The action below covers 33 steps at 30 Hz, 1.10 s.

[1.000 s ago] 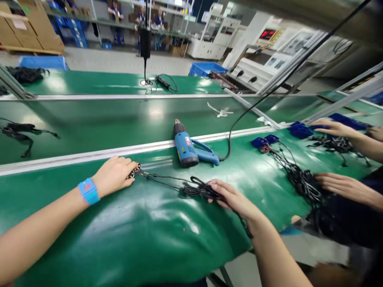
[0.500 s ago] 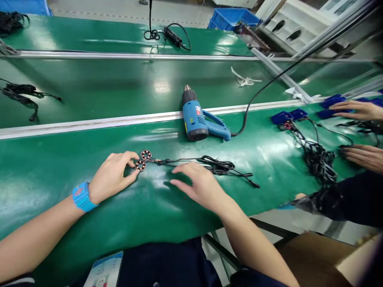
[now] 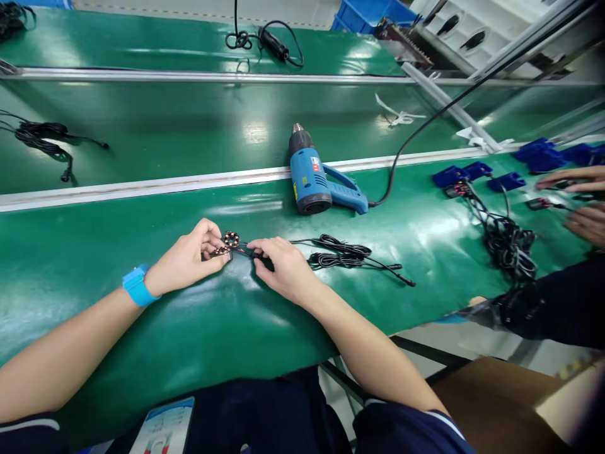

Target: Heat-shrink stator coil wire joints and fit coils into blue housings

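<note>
My left hand (image 3: 188, 256), with a blue wrist strap (image 3: 138, 285), pinches a small round ring-shaped board (image 3: 220, 251) between thumb and fingers. Just beyond it a second ring board (image 3: 231, 239) with small copper-coloured dots lies on the green mat. Thin black cables run right from the rings. My right hand (image 3: 288, 268) has its thumb and fingers closed on the cable near the rings, covering part of it. The bundled black cable coils (image 3: 343, 252) lie on the mat past my right hand.
A blue heat gun (image 3: 309, 173) lies beyond my hands, its cord running up right. A co-worker's hands (image 3: 586, 217) work at the right near blue parts (image 3: 451, 176) and a cable heap (image 3: 510, 246). Another cable bundle (image 3: 45, 135) lies at left.
My right hand has moved left and closed on the cable near the rings. My left fingers have closed in on the nearer ring and tilted it.
</note>
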### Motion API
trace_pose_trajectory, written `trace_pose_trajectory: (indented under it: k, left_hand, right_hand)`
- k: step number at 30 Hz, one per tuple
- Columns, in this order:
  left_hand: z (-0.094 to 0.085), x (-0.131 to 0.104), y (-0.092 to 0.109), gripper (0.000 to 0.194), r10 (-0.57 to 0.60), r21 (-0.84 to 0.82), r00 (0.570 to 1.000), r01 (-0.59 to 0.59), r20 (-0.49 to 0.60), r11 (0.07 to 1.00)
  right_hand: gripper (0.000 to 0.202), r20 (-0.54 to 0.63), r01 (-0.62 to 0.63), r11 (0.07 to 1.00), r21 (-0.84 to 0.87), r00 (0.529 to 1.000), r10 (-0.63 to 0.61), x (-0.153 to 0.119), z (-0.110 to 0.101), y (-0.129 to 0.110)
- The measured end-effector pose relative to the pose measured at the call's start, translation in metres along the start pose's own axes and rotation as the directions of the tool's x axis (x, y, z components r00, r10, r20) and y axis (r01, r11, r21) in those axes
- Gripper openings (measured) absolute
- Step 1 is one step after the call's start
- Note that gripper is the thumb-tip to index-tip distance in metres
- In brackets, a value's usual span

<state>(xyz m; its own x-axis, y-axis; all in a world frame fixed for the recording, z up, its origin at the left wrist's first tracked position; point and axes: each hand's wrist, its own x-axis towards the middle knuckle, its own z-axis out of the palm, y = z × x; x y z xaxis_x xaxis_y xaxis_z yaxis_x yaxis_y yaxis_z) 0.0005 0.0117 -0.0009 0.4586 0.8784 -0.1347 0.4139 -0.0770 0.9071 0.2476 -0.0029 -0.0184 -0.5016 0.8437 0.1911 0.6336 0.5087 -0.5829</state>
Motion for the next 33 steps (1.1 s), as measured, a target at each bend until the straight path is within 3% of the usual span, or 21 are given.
trace_pose_trajectory:
  k: [3,5,12,17,21,26,33]
  left_hand:
    - [-0.006,0.000,0.002,0.037,-0.045,0.040,0.992,0.041,0.119,0.998]
    - [-0.007,-0.001,0.004,0.038,-0.047,0.123,0.984,0.025,0.175,0.992]
    - [-0.003,-0.009,0.008,0.049,-0.022,0.161,0.983,-0.008,0.180,0.987]
    - [-0.003,-0.015,0.008,0.048,-0.008,0.106,0.958,-0.023,0.286,0.994]
    - [-0.004,-0.021,0.004,0.048,0.066,0.219,0.967,-0.122,0.248,0.968]
    - [-0.006,-0.024,-0.002,0.023,0.169,0.416,0.948,-0.272,0.268,0.868]
    - [-0.010,-0.021,-0.002,0.026,0.212,0.398,0.927,-0.329,0.310,0.856]
  right_hand:
    - [0.027,0.019,-0.066,0.983,0.174,0.998,0.064,-0.001,-0.006,-0.004]
    - [0.028,0.067,-0.075,0.982,0.173,0.996,0.064,-0.002,-0.008,-0.007]
    - [0.070,0.226,-0.045,0.993,0.106,0.974,0.020,-0.010,-0.008,-0.012]
    - [0.044,0.233,-0.031,0.966,0.255,0.972,-0.030,-0.013,-0.017,-0.012]
    - [0.026,0.268,-0.036,0.960,0.276,0.963,-0.041,-0.017,-0.019,-0.011]
    - [0.022,0.218,-0.012,0.928,0.372,0.973,-0.075,-0.021,-0.016,-0.007]
    - [0.030,0.263,-0.096,0.897,0.432,0.965,-0.024,-0.019,-0.016,-0.010]
